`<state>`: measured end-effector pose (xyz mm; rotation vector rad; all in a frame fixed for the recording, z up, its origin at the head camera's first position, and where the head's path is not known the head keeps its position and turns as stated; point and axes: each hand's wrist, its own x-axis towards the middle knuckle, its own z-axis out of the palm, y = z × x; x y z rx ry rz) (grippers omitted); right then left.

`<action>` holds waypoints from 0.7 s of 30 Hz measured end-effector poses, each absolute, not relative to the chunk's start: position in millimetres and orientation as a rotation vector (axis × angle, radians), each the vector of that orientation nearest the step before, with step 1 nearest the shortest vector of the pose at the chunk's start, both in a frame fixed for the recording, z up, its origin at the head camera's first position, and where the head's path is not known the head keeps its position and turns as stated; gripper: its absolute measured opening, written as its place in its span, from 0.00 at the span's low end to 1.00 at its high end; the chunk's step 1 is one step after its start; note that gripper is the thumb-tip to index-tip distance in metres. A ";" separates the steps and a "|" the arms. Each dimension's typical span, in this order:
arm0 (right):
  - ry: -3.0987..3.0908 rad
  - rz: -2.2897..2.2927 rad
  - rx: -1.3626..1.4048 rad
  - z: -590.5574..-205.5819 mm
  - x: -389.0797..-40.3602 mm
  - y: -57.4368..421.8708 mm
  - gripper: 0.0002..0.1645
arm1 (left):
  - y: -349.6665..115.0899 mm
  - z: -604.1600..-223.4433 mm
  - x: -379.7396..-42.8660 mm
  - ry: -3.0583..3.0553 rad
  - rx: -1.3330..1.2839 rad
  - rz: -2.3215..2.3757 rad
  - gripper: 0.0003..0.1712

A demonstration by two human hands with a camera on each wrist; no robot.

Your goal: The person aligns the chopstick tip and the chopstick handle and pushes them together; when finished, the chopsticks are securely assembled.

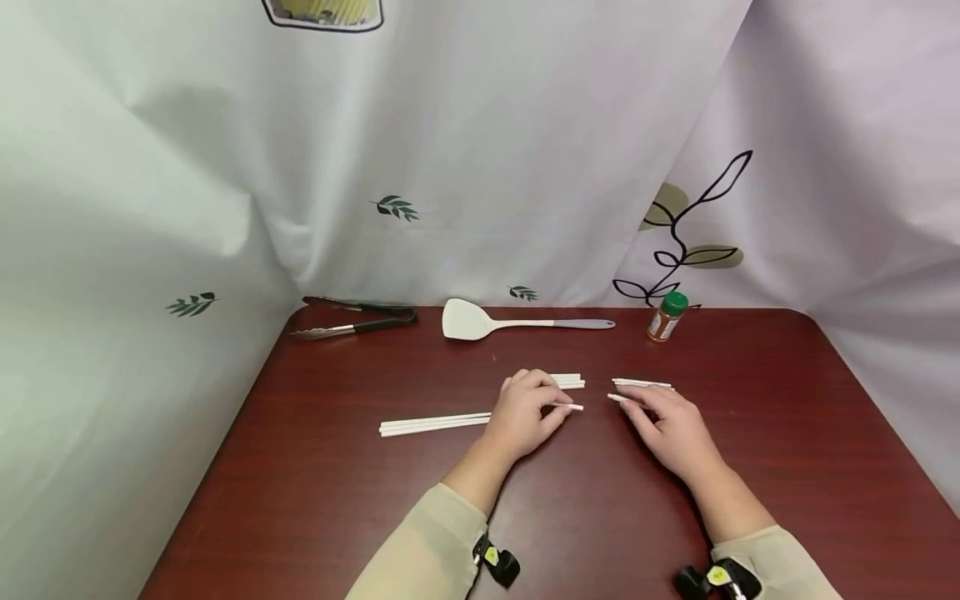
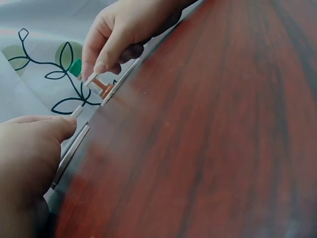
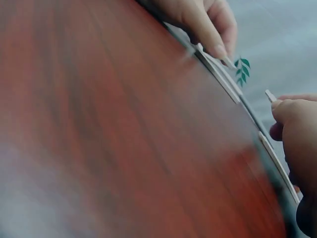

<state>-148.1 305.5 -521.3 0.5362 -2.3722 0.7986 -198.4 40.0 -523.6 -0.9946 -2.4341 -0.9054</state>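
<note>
My left hand [image 1: 522, 414] pinches a thin white stick [image 1: 576, 407] between thumb and fingers; its tip points right. Facing it, my right hand [image 1: 670, 429] pinches another white stick piece [image 1: 617, 397], and a gap separates the two tips. The left wrist view shows the left-hand piece [image 2: 78, 110] and the right-hand piece [image 2: 90, 78] both above the table. Just behind the left hand lie several short white sticks [image 1: 568, 382]; more short sticks [image 1: 642, 383] lie behind the right fingers. Long white sticks [image 1: 433, 424] lie left of the left hand, partly hidden by its wrist.
Along the back edge of the dark red table [image 1: 585, 508] lie black-handled tongs [image 1: 360, 327] and a white spatula [image 1: 467, 320]. A green-capped spice jar [image 1: 666, 318] stands at the back right. A pale patterned cloth [image 1: 480, 167] hangs behind the table.
</note>
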 end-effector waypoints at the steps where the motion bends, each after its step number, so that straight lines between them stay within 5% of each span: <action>1: -2.375 0.781 0.523 -521.3 -149.1 308.0 0.16 | 40.3 -523.9 -198.6 -2.438 -0.977 -0.882 0.03; 21: -2.308 0.713 0.545 -530.6 -165.1 333.5 0.13 | 58.2 -522.9 -213.2 -2.476 -0.823 -0.560 0.05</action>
